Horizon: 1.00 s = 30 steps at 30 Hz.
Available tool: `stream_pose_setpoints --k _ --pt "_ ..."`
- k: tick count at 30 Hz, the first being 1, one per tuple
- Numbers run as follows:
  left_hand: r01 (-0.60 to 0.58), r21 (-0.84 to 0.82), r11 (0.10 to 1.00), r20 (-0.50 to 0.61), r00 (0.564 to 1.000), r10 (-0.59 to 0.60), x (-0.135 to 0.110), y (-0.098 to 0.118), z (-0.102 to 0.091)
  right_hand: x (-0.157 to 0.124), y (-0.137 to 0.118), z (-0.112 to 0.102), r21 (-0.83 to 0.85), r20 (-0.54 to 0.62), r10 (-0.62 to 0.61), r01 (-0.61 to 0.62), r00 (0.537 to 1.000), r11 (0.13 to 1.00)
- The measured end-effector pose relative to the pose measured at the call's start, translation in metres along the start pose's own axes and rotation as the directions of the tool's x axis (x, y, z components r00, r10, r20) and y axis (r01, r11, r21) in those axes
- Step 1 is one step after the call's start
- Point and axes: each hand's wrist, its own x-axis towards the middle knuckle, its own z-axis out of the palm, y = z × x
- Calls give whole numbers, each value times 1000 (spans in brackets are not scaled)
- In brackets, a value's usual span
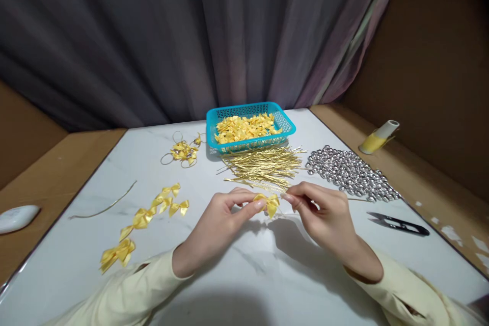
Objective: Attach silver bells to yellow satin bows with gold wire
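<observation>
Above the middle of the white table, my left hand [217, 226] pinches a small yellow satin bow [272, 205] between thumb and fingers. My right hand [324, 214] is closed in a pinch just right of the bow. What its fingertips hold is too small to make out. A thin strand shows between the bow and my right hand. Just behind both hands lies a loose pile of gold twist ties [263, 165]. Several more yellow bows [143, 217] are scattered left of my left hand.
A blue basket [250, 143] of yellow bows stands at the back. Finished-looking looped bows [184, 152] lie left of it. On the right are silver beads [349, 170], black thread snips [399, 224] and a cone spool [379, 137]. A single tie [109, 207] and a white device [18, 218] are left.
</observation>
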Motion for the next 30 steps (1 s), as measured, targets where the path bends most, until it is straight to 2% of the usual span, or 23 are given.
stream_pose_setpoints --k 24,27,30 --pt "21 -26 999 0 1000 -21 0 -2 0 0 1 -1 9 3 49 -49 999 999" --pt "15 -27 1000 1 1000 -15 0 -1 0 0 4 -1 33 32 102 -103 994 994" --pt "2 -21 1000 17 1000 -2 1 -3 0 2 8 -1 103 113 225 -237 968 966"
